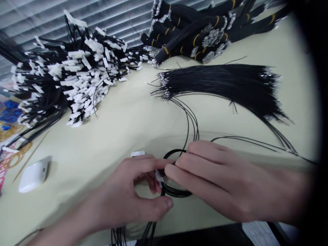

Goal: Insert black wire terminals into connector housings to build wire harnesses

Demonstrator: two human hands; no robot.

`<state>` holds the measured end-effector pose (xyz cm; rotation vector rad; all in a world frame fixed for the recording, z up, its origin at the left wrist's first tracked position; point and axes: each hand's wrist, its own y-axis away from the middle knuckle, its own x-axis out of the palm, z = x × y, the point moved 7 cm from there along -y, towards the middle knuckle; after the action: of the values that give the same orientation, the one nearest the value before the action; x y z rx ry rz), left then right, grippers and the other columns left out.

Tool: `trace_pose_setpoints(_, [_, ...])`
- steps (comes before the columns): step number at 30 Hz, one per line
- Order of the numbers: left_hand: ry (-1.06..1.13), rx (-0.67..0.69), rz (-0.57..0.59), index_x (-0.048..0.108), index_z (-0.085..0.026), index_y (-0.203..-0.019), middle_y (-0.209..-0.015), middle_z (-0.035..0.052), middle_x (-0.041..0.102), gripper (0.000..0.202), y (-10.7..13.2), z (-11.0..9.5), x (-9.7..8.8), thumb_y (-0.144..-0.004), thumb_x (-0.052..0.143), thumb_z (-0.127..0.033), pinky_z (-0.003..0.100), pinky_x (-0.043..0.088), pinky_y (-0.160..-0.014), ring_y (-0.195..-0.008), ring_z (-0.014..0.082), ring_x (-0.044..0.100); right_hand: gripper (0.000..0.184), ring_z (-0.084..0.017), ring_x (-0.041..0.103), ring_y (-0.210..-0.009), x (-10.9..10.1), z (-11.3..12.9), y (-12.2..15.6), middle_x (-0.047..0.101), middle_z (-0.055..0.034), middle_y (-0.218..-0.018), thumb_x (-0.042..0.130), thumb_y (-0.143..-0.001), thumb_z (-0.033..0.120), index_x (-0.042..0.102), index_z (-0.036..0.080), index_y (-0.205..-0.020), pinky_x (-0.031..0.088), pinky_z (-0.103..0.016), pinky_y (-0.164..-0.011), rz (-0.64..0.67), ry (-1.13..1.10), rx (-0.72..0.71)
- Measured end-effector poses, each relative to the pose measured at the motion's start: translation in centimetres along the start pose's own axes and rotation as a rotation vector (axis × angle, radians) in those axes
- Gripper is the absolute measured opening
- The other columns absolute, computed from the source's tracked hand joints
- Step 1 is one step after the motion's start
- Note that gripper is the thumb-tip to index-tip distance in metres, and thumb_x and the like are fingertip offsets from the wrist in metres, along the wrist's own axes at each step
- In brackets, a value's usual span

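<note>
My left hand point(133, 194) pinches a small white connector point(159, 177) with thin black wires point(176, 191) running from it, thumb below and fingers above. My right hand point(215, 177) meets it from the right, fingertips closed on the same black wires at the connector. The wires loop under my right hand and trail off to the right. Another white connector point(138, 153) lies on the table just behind my left hand.
A fan of loose black wires with metal terminals point(220, 82) lies behind. Banded wire bundles point(200, 30) sit at the back. A heap of finished wires with white connectors point(74, 75) fills the left. A white case point(33, 174) and rubber bands point(15, 157) lie at left.
</note>
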<state>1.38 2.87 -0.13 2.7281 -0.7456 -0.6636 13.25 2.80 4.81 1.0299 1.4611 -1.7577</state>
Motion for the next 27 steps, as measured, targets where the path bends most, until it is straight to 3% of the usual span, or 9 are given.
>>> trace_pose_setpoints(8, [-0.011,0.008,0.020,0.059,-0.016,-0.080,-0.082,-0.0002,0.057,0.014,0.1,0.1,0.2,-0.069,0.066,-0.012,0.023,0.050,-0.066,-0.073,0.0132,0.058,0.036,-0.020,0.047,-0.074,0.1,0.7,-0.1,0.055,-0.0068,-0.077,0.027,-0.093,0.005,0.062,0.009,-0.090,0.044,-0.035,-0.066,0.008,0.069,-0.040])
trace_pose_setpoints(15, [0.013,0.007,0.008,0.060,-0.016,-0.081,-0.078,-0.0014,0.056,0.014,0.0,0.0,-0.1,-0.069,0.067,-0.012,0.021,0.049,-0.064,-0.070,0.0120,0.055,0.033,-0.017,0.046,-0.070,0.2,-0.3,-0.4,0.058,-0.0061,-0.077,0.033,-0.092,0.002,0.065,0.008,-0.086,0.044,-0.033,-0.067,0.031,-0.094,0.003])
trace_pose_setpoints(18, [0.054,0.003,0.007,0.063,-0.017,-0.095,-0.080,-0.0008,0.057,0.026,0.0,0.1,-0.2,-0.070,0.068,-0.014,0.023,0.049,-0.067,-0.072,0.0128,0.056,0.038,-0.015,0.048,-0.071,-0.2,-0.7,-0.4,0.060,-0.0057,-0.080,0.030,-0.095,0.003,0.066,0.010,-0.085,0.045,-0.030,-0.069,0.020,-0.163,0.009])
trace_pose_setpoints(20, [0.079,-0.005,0.014,0.063,-0.018,-0.106,-0.082,-0.0007,0.057,0.037,0.1,0.3,-0.1,-0.070,0.068,-0.014,0.025,0.051,-0.070,-0.074,0.0138,0.057,0.037,-0.014,0.051,-0.076,-0.8,-0.7,-0.4,0.062,-0.0046,-0.083,0.032,-0.097,0.008,0.067,0.013,-0.086,0.046,-0.027,-0.073,-0.053,-0.178,0.032])
trace_pose_setpoints(23, [0.126,-0.015,0.001,0.064,-0.020,-0.109,-0.084,-0.0006,0.059,0.040,0.2,0.7,0.0,-0.070,0.070,-0.015,0.025,0.052,-0.072,-0.074,0.0133,0.058,0.024,-0.013,0.053,-0.077,-2.4,0.1,0.1,0.061,0.0002,-0.077,0.047,-0.094,0.018,0.067,0.022,-0.082,0.048,-0.024,-0.074,-0.310,-0.093,0.073])
trace_pose_setpoints(25, [0.138,0.010,-0.044,0.064,-0.022,-0.112,-0.088,0.0000,0.060,0.042,0.2,0.7,-0.3,-0.070,0.071,-0.016,0.024,0.053,-0.072,-0.073,0.0120,0.058,0.025,-0.013,0.048,-0.060,-3.0,0.6,0.6,0.053,0.0029,-0.061,0.051,-0.091,0.016,0.066,0.028,-0.075,0.047,-0.026,-0.061,-0.461,-0.011,0.148])
trace_pose_setpoints(27, [0.125,0.050,-0.058,0.062,-0.025,-0.116,-0.091,0.0002,0.061,0.048,0.2,0.6,-0.4,-0.070,0.071,-0.014,0.023,0.053,-0.072,-0.073,0.0118,0.059,0.026,-0.013,0.039,-0.049,-2.5,1.1,0.7,0.044,0.0037,-0.053,0.050,-0.089,0.012,0.068,0.027,-0.078,0.040,-0.027,-0.049,-0.433,-0.004,0.156])
